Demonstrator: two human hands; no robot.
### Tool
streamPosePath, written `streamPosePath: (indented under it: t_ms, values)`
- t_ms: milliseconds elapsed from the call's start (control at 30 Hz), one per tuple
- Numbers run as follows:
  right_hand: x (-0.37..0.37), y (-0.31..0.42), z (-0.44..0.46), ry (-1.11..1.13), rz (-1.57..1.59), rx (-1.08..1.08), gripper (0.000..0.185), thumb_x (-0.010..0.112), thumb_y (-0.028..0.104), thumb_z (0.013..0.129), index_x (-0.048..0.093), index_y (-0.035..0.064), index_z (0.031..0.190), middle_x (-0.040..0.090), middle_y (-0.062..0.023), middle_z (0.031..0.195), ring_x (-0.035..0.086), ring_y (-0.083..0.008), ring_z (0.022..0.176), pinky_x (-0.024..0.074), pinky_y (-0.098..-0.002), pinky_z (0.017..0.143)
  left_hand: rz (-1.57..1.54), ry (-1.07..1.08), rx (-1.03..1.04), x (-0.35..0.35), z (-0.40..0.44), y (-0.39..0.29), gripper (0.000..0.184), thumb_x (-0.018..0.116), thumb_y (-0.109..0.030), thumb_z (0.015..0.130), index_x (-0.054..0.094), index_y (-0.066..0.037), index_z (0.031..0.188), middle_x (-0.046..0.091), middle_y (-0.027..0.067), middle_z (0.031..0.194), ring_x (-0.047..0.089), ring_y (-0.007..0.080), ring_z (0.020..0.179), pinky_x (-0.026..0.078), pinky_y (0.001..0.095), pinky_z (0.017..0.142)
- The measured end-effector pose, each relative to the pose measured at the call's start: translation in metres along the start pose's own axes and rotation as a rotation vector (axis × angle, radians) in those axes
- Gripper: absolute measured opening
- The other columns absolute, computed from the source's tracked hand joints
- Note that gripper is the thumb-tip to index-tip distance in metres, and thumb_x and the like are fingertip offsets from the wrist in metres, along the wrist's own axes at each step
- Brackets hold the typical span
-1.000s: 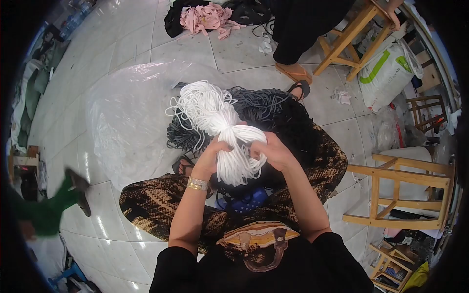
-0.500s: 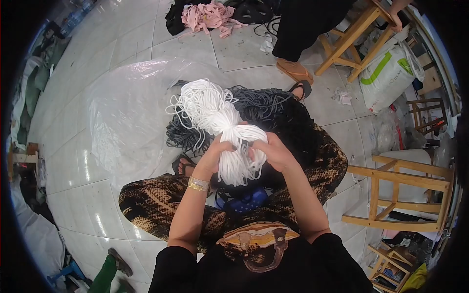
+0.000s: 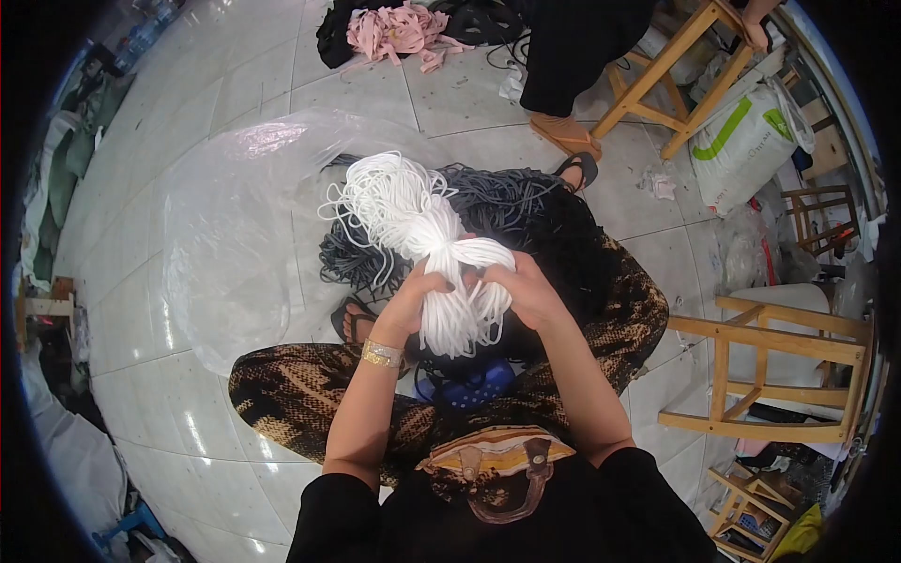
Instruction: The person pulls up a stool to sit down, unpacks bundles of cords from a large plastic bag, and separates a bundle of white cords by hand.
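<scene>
A thick bundle of white cord (image 3: 399, 202), gathered tight near its lower part, lies over dark grey cord (image 3: 502, 202) in front of my lap. Below the gathered point its strands fan out in loops. My left hand (image 3: 410, 296) is closed on the left side of these loops, thumb on top. On the right side, my right hand (image 3: 526, 289) is closed on the same bundle, its thumb pointing inward. Both hands' other fingers are partly hidden by the cord.
Clear plastic sheeting (image 3: 230, 244) lies left of the cords. A blue dotted item (image 3: 479, 387) is by my lap. Wooden stools (image 3: 788, 333) stand or lie at the right, near a white sack (image 3: 746, 145). Another person's hand (image 3: 755, 33) is on a stool.
The person in green at the lower left has gone out of view. The stool at the upper right has shifted slightly left. My hands have barely moved and still hold the white cord.
</scene>
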State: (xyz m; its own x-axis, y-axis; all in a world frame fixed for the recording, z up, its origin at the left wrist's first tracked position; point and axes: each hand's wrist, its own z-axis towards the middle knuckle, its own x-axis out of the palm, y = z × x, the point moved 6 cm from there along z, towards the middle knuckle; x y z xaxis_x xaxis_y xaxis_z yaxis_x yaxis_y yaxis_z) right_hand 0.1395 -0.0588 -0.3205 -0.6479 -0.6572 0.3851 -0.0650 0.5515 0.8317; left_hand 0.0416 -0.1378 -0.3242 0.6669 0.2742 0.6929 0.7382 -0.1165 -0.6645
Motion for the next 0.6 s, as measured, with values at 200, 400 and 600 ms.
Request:
streamPosePath:
  t_ms: [200,400,600]
  values:
    - [0.0,0.008,-0.003,0.042,-0.369,0.037,0.027,0.062,0.006,0.072,0.063,-0.0024,0.097,0.062,-0.0015,0.083,0.054,-0.0065,0.072,0.0439,-0.0226,0.065,-0.067,-0.007,-0.005,-0.003,-0.001,0.0,0.069,0.046,-0.003,0.063,0.036,0.004,0.13,0.054,0.0144,0.115,0.056,0.0213,0.099,0.045,0.0312,0.088]
    - [0.006,0.01,-0.004,0.039,-0.48,-0.084,0.024,0.061,0.012,0.072,0.063,-0.0036,0.09,0.061,-0.0013,0.079,0.051,-0.006,0.071,0.0432,-0.024,0.064,-0.057,0.055,0.023,-0.004,0.005,0.005,0.066,0.049,-0.003,0.068,0.034,0.003,0.132,0.055,0.0136,0.114,0.055,0.0192,0.1,0.044,0.0294,0.087]
    - [-0.003,0.011,-0.003,0.003,-0.444,-0.049,0.026,0.061,0.011,0.074,0.064,-0.0032,0.096,0.062,-0.0014,0.08,0.053,-0.0056,0.07,0.0431,-0.0228,0.063,-0.002,0.037,0.017,0.003,0.005,0.0,0.061,0.05,-0.002,0.071,0.037,0.004,0.13,0.055,0.0139,0.114,0.056,0.0194,0.101,0.044,0.03,0.087]
